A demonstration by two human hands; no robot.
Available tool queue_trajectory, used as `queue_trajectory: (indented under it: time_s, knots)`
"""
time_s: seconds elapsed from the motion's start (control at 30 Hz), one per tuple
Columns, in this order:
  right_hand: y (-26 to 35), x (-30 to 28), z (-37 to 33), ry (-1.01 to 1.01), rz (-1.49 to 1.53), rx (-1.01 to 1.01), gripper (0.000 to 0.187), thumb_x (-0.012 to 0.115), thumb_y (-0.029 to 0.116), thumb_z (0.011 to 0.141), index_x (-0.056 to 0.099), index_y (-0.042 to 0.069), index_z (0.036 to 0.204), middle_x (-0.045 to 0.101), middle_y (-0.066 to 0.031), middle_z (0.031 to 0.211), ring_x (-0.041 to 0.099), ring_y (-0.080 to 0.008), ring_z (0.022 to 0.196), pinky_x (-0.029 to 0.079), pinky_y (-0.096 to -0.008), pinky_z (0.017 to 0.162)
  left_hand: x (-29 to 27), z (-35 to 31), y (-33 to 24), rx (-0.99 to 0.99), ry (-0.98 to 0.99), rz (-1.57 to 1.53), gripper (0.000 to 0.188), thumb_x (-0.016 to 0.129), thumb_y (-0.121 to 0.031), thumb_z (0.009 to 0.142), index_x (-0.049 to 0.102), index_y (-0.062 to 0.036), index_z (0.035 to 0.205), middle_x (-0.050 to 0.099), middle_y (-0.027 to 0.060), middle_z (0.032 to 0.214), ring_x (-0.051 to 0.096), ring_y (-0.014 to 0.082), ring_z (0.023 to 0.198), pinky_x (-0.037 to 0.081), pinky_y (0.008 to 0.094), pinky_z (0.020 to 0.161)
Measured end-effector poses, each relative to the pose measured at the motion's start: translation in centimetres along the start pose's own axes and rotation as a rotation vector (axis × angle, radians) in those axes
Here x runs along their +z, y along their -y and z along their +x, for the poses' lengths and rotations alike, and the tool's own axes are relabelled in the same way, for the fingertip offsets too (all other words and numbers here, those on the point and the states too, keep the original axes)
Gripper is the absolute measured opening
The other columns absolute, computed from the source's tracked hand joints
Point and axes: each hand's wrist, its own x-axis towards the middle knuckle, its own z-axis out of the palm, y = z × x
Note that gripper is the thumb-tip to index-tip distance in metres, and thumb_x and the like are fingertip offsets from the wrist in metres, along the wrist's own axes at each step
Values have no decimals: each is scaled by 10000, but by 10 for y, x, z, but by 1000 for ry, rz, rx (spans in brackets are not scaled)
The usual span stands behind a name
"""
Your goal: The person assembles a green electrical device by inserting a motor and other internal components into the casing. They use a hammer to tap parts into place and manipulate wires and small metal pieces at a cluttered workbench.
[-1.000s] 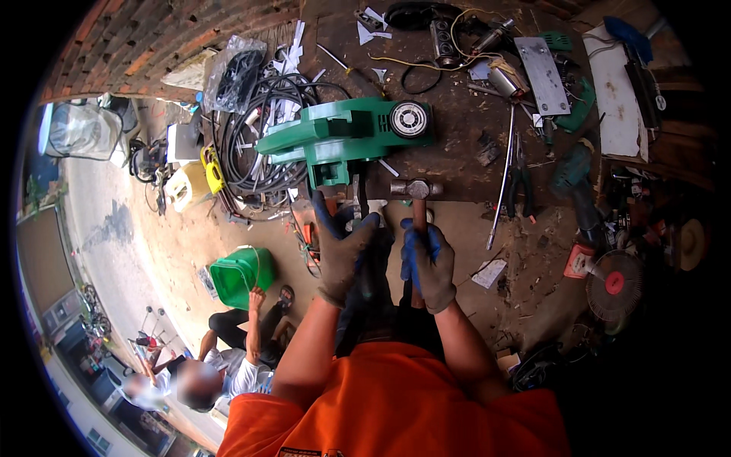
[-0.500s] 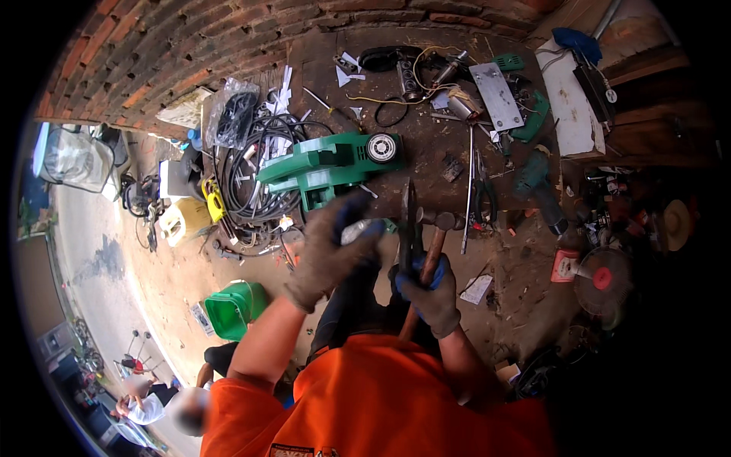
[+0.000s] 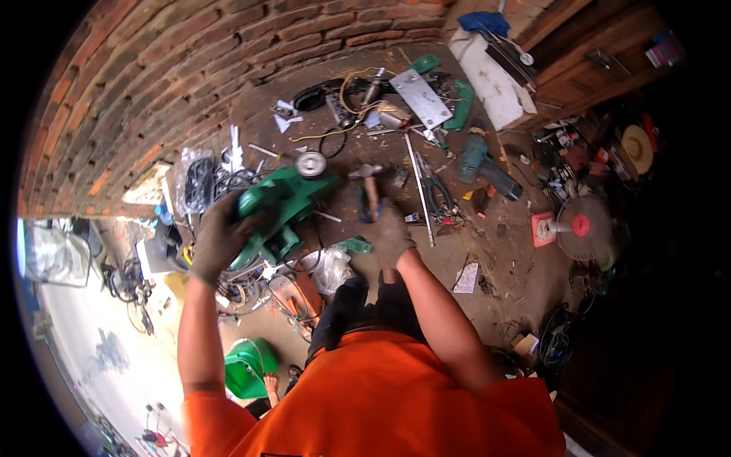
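Observation:
My gloved left hand [image 3: 217,238] grips the left end of a green power-tool body [image 3: 285,199], which carries a round silver disc at its far end. The fingers are partly blurred against it. My gloved right hand [image 3: 392,234] is closed round the wooden handle of a hammer [image 3: 371,187], whose head points away from me over the bench. Dark blue fingertips show beside the handle. Right of the hammer lie a long metal rod [image 3: 420,186] and dark-handled pliers [image 3: 436,190]. A teal cordless drill [image 3: 487,167] rests further right.
The dark workbench [image 3: 365,152] holds a metal plate [image 3: 423,97], motor parts and wires against a brick wall [image 3: 190,91]. On the right stands a fan-like disc [image 3: 588,227]. Below left, another person's hand [image 3: 270,383] is by a green bucket [image 3: 247,369].
My left hand has moved left and taken hold of the green tool body. My right hand has reached forward over the bench with the hammer. The long dark tool held with it no longer shows clearly.

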Motion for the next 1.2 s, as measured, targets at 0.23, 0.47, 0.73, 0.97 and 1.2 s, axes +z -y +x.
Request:
queue_trajectory:
  time_s: [0.23, 0.47, 0.73, 0.97, 1.2]
  knots:
    - [7, 14, 31, -139, -324, -154, 535, 738, 364, 875, 577, -55, 1167, 625, -346, 1116, 665, -467, 1046, 544, -510, 895, -7, -59, -44, -259, -172, -705, 265, 620, -178, 1035, 618, -10, 1239, 674, 46, 928, 655, 156, 772, 574, 298, 722]
    - [29, -12, 34, -70, -685, -260, 527, 621, 422, 950, 613, 23, 1295, 501, -311, 1427, 535, -468, 1294, 478, -540, 1001, 22, -58, -60, -393, -348, -1340, 306, 602, -276, 1064, 608, -6, 1208, 668, 99, 961, 663, 205, 811, 611, 331, 724]
    - [15, -65, -28, 145, 246, -804, 791, 763, 461, 872, 466, 29, 1464, 463, -288, 1441, 499, -470, 1299, 410, -537, 1103, 54, -58, -44, -137, -183, -1748, 414, 510, -251, 1102, 553, 55, 1377, 653, 236, 1275, 668, 291, 1145, 582, 416, 1032]
    - [48, -69, -55, 100, -35, -937, 1158, 817, 590, 767, 235, 101, 1640, 310, -288, 1543, 431, -474, 1339, 337, -580, 1126, 88, -28, -51, -220, -76, -2191, 424, 508, -330, 1102, 629, 46, 1259, 678, 247, 1201, 686, 349, 1102, 585, 498, 997]
    - [56, -58, -38, 33, 60, -909, 1115, 898, 490, 649, 361, 112, 1551, 386, -265, 1415, 456, -460, 1285, 396, -546, 1098, 83, -39, -79, -184, -569, -1009, 417, 546, -197, 1080, 530, 18, 1437, 607, 180, 1407, 634, 283, 1218, 488, 409, 1079]
